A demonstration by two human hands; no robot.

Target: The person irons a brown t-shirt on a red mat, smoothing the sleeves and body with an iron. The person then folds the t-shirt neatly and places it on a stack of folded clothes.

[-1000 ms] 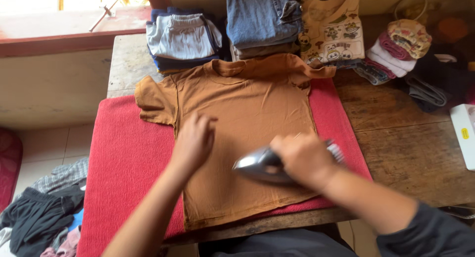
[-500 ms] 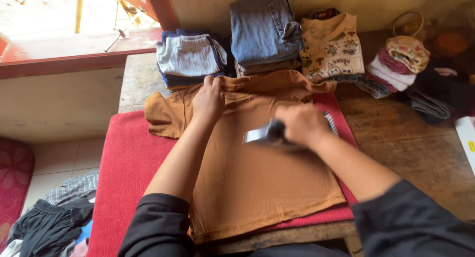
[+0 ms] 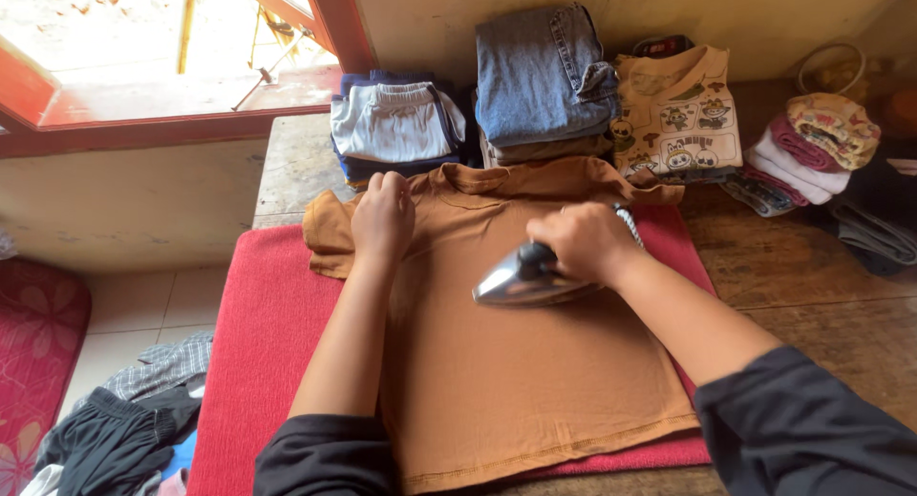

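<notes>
A soft brown T-shirt [image 3: 516, 362] lies flat, front up, on a red towel-like pad [image 3: 258, 362] with a nubby weave, spread over a worn wooden table [image 3: 821, 295]. On the shirt's chest rests a shiny metal iron [image 3: 516, 278] with a pointed nose aimed toward the left sleeve; the right hand [image 3: 585, 240] is clenched around its dark handle, and a striped cord [image 3: 629, 221] trails behind the knuckles. The left hand [image 3: 383, 217] presses palm down on the shirt's shoulder beside the collar, fingers loosely curled, grasping nothing. Both arms wear dark sleeves. Along the table's far edge stand folded stacks: white and navy garments [image 3: 396, 124], faded blue denim [image 3: 540, 71], a cream printed shirt [image 3: 676, 109] and rolled pink and white cloths [image 3: 807, 157]. Crumpled dark clothes [image 3: 115, 439] lie on the tiled floor at left
</notes>
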